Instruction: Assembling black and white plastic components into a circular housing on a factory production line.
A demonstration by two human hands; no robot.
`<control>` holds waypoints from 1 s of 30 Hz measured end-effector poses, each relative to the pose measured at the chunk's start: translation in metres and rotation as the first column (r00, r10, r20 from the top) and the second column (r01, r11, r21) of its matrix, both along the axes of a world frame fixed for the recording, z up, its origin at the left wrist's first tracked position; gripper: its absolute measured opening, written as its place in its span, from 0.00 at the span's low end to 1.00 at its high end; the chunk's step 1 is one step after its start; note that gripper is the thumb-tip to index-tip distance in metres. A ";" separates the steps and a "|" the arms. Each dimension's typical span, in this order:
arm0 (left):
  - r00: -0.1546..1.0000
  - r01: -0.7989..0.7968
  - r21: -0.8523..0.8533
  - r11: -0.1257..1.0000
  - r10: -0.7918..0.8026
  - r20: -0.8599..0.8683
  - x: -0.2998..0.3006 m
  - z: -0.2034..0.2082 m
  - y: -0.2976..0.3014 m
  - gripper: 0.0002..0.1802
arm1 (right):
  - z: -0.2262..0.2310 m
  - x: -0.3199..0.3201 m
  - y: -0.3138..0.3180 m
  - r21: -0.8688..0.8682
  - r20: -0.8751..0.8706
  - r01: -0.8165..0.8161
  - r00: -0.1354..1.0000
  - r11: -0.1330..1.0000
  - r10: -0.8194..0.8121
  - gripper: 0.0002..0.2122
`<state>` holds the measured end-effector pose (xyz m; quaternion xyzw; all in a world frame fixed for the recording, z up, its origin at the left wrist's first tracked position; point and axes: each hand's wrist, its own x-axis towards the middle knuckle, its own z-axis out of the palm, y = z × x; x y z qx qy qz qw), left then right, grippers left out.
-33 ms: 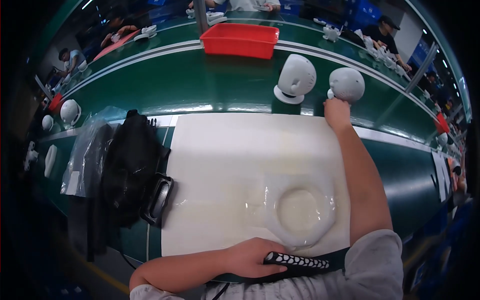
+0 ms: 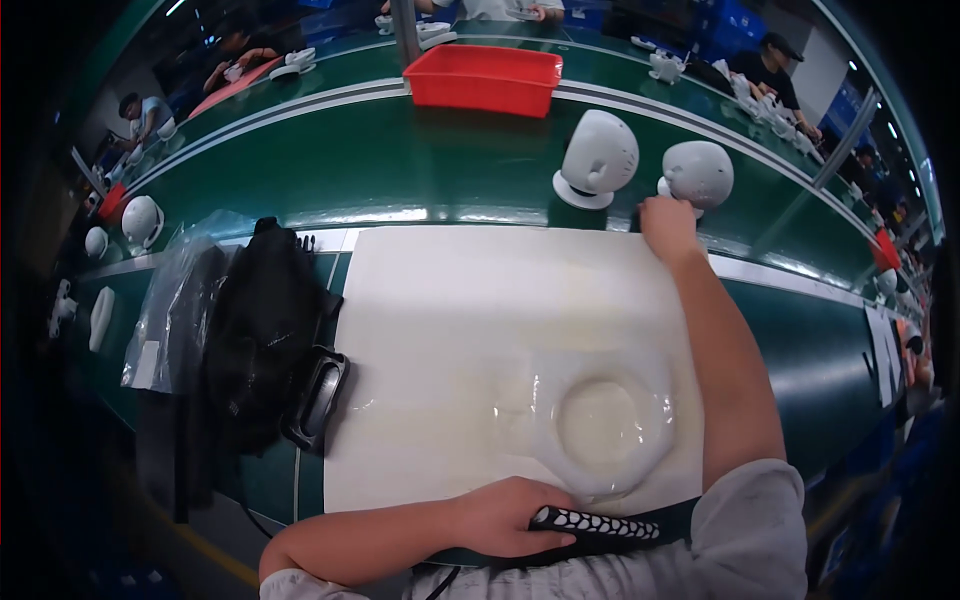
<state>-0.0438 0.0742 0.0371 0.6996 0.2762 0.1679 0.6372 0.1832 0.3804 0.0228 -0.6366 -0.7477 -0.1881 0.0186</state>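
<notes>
My right hand [image 2: 670, 222], with the arm stretched forward, is at the base of a white rounded camera-like device [image 2: 698, 172] on the green bench. Its fingers look loosely apart, though the fingertips are partly hidden. A second such device [image 2: 602, 150] stands to the left on a round foot. Close to my body, my left hand [image 2: 512, 515] is closed on a black strip with white honeycomb-like patches [image 2: 600, 522]. In front of it, a whitish translucent ring-shaped holder [image 2: 650, 440] with a round hollow rests on a white mat [image 2: 430, 300].
Left of the mat lie a black bag [image 2: 265, 340], a black handle-like part [image 2: 318, 400] and a clear plastic bag [image 2: 175, 310]. A red tray [image 2: 485, 80] stands beyond. More white devices [image 2: 142, 220] sit at the left. Several people work across the bench.
My right hand has shifted slightly left against the white device, which stays in place beside the other one. The left hand keeps its hold; the whole view has moved a little.
</notes>
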 end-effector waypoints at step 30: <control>0.995 -0.094 0.256 0.962 0.080 0.064 0.042 0.005 -0.088 0.07 | 0.086 0.039 -0.321 -0.032 -0.954 -0.537 -0.236 0.843 -0.186 0.10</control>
